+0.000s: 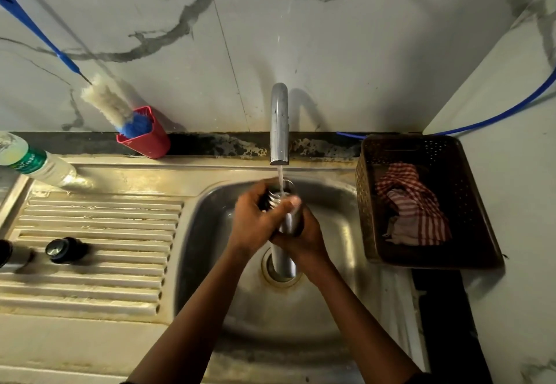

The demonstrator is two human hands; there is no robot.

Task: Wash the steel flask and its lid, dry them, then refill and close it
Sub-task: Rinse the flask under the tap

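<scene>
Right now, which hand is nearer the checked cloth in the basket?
Right. The right hand grips the flask under the tap, on the side facing the cloth; the left hand grips its neck, farther away.

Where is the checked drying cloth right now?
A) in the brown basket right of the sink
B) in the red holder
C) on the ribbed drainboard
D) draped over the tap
A: the checked cloth lies bunched inside the brown basket, right of the sink.
</scene>
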